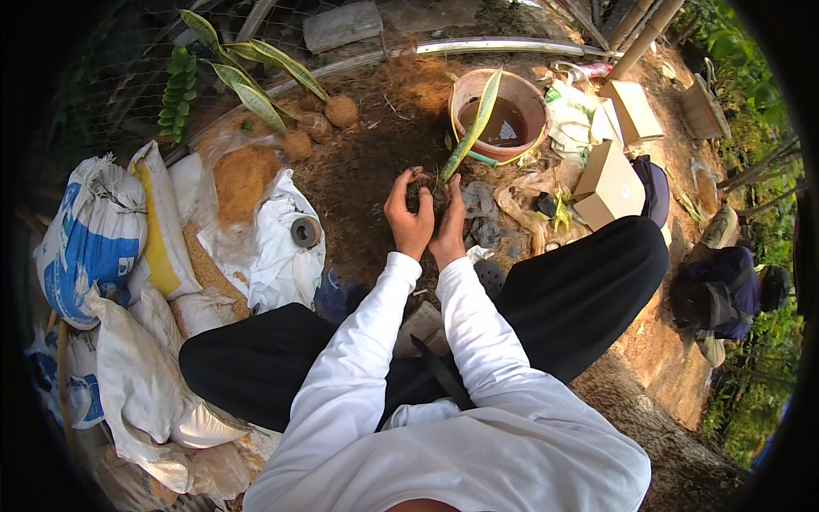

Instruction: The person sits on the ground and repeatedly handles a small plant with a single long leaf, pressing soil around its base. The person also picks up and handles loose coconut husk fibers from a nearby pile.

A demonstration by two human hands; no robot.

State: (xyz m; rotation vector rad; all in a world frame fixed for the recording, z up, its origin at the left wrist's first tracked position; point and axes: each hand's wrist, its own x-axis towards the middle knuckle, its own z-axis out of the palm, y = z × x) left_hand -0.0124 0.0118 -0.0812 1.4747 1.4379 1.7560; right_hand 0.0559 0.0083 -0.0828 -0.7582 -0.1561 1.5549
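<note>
Between my left hand (411, 214) and my right hand (450, 221) is the base of a variegated snake plant leaf (475, 128), with dark soil or roots about it. Both hands are cupped close together over dark ground, and the leaf leans up to the right. Its upper part crosses the rim of a round tub (544, 137) of brown water. At the upper left, several snake plants (256, 105) stand with their bases in round fibre-wrapped balls (341, 112).
Left are a roll of tape (306, 232) on a white sack (281, 256), a bag of brown fibre (243, 182) and a blue-and-white sack (96, 243). Cardboard boxes (611, 185) and crumpled plastic (521, 198) lie right. A knife-like dark strip (441, 371) lies at my lap. Another person (720, 291) is far right.
</note>
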